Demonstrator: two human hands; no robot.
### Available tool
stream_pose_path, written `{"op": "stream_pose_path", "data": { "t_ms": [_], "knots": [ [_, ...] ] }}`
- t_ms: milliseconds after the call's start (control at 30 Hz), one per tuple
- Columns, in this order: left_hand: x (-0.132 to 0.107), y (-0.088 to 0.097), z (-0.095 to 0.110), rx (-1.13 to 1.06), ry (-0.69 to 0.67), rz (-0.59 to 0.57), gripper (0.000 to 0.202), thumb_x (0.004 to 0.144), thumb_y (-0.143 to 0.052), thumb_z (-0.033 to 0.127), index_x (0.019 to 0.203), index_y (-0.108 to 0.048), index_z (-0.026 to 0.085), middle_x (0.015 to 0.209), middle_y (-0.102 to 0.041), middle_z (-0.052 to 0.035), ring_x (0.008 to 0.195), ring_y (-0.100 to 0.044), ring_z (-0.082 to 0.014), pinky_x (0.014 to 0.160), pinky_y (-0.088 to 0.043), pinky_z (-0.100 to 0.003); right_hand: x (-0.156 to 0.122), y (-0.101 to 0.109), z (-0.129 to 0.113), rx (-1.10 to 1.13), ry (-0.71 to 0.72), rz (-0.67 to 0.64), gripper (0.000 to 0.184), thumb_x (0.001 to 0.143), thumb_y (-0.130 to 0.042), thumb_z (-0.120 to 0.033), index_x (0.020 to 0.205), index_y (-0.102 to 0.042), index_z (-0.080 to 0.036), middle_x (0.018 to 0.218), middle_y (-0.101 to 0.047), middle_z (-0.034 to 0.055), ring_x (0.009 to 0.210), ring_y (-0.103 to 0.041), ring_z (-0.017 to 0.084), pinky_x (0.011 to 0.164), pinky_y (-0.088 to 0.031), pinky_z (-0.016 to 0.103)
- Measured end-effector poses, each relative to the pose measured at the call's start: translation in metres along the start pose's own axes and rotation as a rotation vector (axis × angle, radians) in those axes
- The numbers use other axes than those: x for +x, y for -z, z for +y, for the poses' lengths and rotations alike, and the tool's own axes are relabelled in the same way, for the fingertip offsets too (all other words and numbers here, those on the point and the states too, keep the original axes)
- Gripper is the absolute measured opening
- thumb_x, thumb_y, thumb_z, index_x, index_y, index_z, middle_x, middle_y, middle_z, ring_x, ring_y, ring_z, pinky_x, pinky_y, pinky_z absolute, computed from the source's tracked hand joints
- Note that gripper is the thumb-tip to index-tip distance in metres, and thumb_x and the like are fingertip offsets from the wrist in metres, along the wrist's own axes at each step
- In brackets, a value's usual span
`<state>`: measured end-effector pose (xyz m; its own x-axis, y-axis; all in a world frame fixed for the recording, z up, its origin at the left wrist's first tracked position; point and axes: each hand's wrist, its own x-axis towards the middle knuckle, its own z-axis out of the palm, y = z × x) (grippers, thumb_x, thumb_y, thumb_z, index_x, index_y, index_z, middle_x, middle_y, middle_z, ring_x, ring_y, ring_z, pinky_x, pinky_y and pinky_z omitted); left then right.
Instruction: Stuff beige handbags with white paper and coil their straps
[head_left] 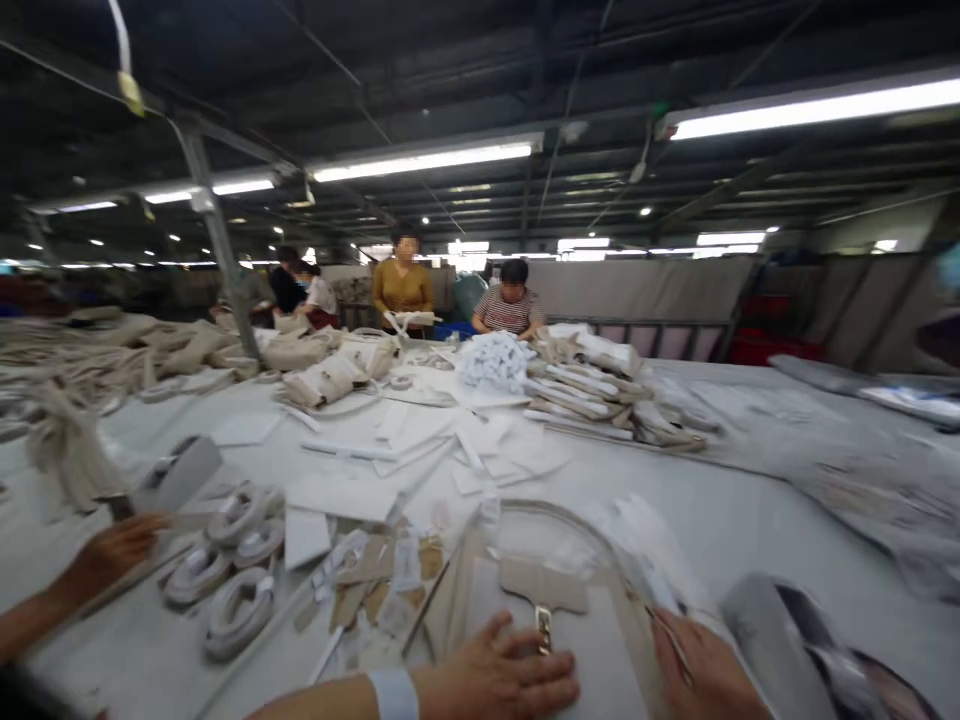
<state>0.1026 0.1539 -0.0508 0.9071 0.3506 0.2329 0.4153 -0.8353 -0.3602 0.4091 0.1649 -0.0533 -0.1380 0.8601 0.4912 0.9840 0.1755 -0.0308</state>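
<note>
My left hand [499, 680] lies flat with its fingers stretched out on a pale bag [592, 650] at the near edge of the table. The bag has a beige flap with a gold clasp [544, 622] and an arched handle [559, 512]. My right hand [709, 675] rests on the bag's right side, its fingers pinched on a thin strip [670, 635] that is too blurred to name. Another person's hand [112, 555] reaches in from the left toward a grey flat piece [180, 475].
Coiled white straps [240, 600] and paper tags [375, 585] lie left of the bag. White cards [341, 495] are scattered mid-table. Stacked bags [600, 390] pile up farther back, where other people [403, 285] stand. A grey shiny object [787, 640] sits at the near right.
</note>
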Motion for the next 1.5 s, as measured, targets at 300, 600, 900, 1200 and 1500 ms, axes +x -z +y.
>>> {"op": "stream_pose_path", "data": {
  "t_ms": [300, 600, 900, 1200, 1500],
  "knots": [
    [0.0, -0.023, 0.014, -0.302, 0.086, -0.087, 0.06, 0.097, -0.028, 0.051, 0.149, -0.006, 0.031, 0.155, -0.021, 0.0006, 0.138, -0.025, -0.0253, 0.109, -0.021, -0.046, -0.039, 0.037, -0.003, -0.218, -0.335, -0.5, 0.033, 0.094, -0.03, -0.018, 0.097, -0.063, -0.014, 0.098, -0.063, 0.0155, 0.087, -0.066, 0.026, 0.069, -0.047, 0.035],
    [0.005, -0.027, 0.015, -0.406, 0.152, -0.248, 0.081, 0.085, -0.05, 0.061, 0.148, -0.005, 0.036, 0.156, -0.019, -0.0038, 0.13, -0.031, -0.0377, 0.101, -0.028, -0.06, -0.009, 0.054, -0.007, -0.13, -0.509, -0.589, 0.021, 0.084, -0.047, -0.013, 0.095, -0.065, -0.01, 0.098, -0.067, 0.0186, 0.094, -0.066, 0.03, 0.072, -0.046, 0.035],
    [0.016, -0.003, 0.005, -0.375, 0.1, -0.31, 0.075, 0.089, -0.05, 0.038, 0.148, -0.005, 0.034, 0.154, -0.024, -0.0063, 0.113, -0.045, -0.0347, 0.088, -0.038, -0.054, -0.031, 0.127, 0.02, 0.236, -0.82, -0.252, 0.035, 0.08, -0.052, -0.037, 0.104, -0.058, -0.013, 0.083, -0.067, 0.0095, 0.079, -0.065, 0.024, 0.067, -0.046, 0.032],
    [0.033, 0.031, -0.039, -0.605, -0.06, -0.359, 0.065, 0.089, -0.046, 0.024, 0.147, -0.018, 0.033, 0.141, -0.045, -0.003, 0.107, -0.05, -0.025, 0.088, -0.04, -0.033, -0.106, 0.077, -0.108, 1.612, -1.333, -0.218, 0.039, 0.06, -0.08, -0.035, 0.083, -0.056, -0.015, 0.066, -0.062, 0.0, 0.054, -0.061, 0.01, 0.049, -0.05, 0.018],
    [0.038, 0.031, -0.055, -0.61, -0.082, -0.359, 0.065, 0.087, -0.051, 0.027, 0.146, -0.023, 0.028, 0.124, -0.058, -0.0071, 0.099, -0.055, -0.024, 0.086, -0.042, -0.032, -0.047, 0.026, -0.162, 1.812, -1.351, -0.031, 0.046, 0.055, -0.085, -0.029, 0.086, -0.053, -0.016, 0.068, -0.066, 0.0, 0.063, -0.067, 0.015, 0.054, -0.055, 0.021]
  ]
}}
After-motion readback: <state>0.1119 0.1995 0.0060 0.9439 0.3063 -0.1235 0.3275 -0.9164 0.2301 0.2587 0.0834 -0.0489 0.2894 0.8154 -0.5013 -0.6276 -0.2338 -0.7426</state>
